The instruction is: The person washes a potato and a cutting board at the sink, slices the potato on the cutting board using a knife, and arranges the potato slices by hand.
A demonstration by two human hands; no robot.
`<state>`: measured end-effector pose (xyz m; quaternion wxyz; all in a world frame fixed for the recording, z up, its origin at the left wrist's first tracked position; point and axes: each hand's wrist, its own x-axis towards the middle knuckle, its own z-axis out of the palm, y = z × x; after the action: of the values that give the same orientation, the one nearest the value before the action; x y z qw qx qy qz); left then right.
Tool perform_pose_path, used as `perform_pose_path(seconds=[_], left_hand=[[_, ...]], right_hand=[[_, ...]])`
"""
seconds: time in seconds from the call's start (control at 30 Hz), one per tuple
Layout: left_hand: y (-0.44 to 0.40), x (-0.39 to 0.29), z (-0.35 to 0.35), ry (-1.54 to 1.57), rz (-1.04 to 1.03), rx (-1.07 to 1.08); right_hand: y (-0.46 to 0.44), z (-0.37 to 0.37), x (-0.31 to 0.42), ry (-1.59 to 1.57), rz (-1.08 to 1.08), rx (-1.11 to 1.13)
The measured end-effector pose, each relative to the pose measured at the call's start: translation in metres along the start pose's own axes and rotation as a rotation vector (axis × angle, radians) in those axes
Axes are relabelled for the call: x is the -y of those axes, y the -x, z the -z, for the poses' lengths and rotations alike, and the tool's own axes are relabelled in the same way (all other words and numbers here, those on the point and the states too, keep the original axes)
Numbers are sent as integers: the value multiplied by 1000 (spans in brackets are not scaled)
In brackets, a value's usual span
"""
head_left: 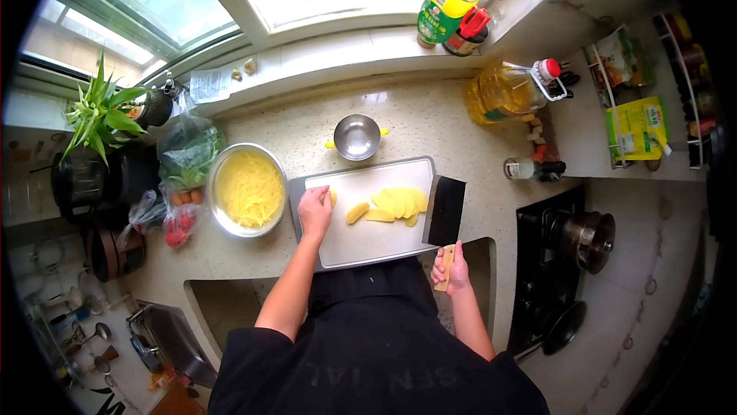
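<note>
My right hand (454, 269) is wrapped round the wooden handle of a cleaver (445, 211), whose dark, broad blade lies over the right end of the cutting board (349, 250). Toward the board's left side, my left hand (315, 211) is closed on a piece of potato (333, 197), mostly hidden by the fingers. Between the hands, overlapping potato slices (399, 203) lie fanned out on the white surface. A thicker potato piece (357, 212) rests just left of them.
Left of the board stands a metal bowl of shredded potato (249, 188). Behind it sits a small steel bowl (358, 137) with yellow handles. Bagged greens (190, 154) are at the left, an oil jug (503, 92) at the back right, and a stove (549, 261) on the right.
</note>
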<state>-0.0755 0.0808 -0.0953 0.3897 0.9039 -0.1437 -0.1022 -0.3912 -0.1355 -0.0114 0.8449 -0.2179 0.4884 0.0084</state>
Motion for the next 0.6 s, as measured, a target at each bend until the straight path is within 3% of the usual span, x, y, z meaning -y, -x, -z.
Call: perform_pose_path(seconds=[0.17,0.37,0.47,0.6], left_hand=[[12,-27,13,-256,-336,-59],[34,-65,-19,-232,-551,281],[35,-67,-38,-393,-610,281],[26,-67,-51,-367,-664,319]], right_hand=[[-3,-2,1,-10,-30,17],[-3,-2,1,-8,-41,36],[-1,-1,1,-23,-45,35],[6,3,1,-28,-20,8]])
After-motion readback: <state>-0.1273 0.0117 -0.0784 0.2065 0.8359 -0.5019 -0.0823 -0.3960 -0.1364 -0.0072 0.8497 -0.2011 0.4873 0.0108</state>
